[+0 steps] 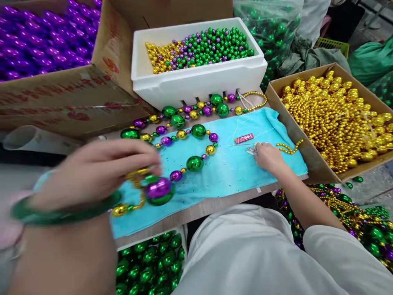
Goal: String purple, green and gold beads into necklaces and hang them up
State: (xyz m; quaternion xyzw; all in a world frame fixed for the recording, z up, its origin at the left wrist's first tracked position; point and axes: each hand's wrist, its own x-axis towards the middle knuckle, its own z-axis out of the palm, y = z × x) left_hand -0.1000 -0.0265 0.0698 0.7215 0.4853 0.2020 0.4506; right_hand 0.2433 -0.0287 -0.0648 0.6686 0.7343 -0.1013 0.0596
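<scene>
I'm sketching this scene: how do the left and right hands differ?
The left hand wears a green bangle; the right hand shows a bare wrist. Purple, gold and green beads hang from the left hand, while the right hand holds small metal snips. The left hand looks blurred and large; the right hand looks sharper and smaller. Both are ungloved.

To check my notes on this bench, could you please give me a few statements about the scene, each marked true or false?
1. The right hand holds small scissors over the blue towel. True.
2. A green bangle circles the wrist of the left hand. True.
3. The left hand is inside the white foam box. False: it is outside the box, with shiny beads at its fingers.
4. The open carton at right holds purple beads. False: it holds gold beads.
</scene>
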